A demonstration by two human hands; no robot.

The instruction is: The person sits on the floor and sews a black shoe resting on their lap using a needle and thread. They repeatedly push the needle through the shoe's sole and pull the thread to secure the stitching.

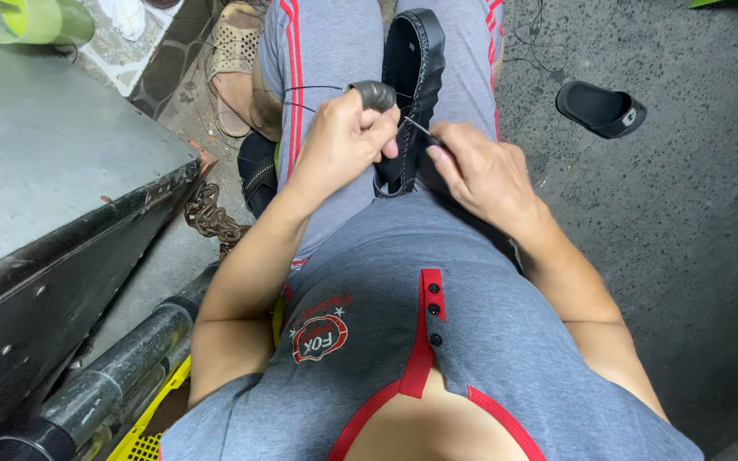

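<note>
Both hands (343,141) (484,175) stitch black shoe (413,64) with awl (420,130).

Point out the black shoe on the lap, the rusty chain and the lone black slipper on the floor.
black shoe (416,51), head view, on its stitched upper edge.
rusty chain (209,215), head view, on the links beside the grey metal box.
black slipper (600,108), head view, on its strap.

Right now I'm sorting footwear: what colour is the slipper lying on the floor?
Black: the slipper lies on the dark floor, seen in the head view.
</note>
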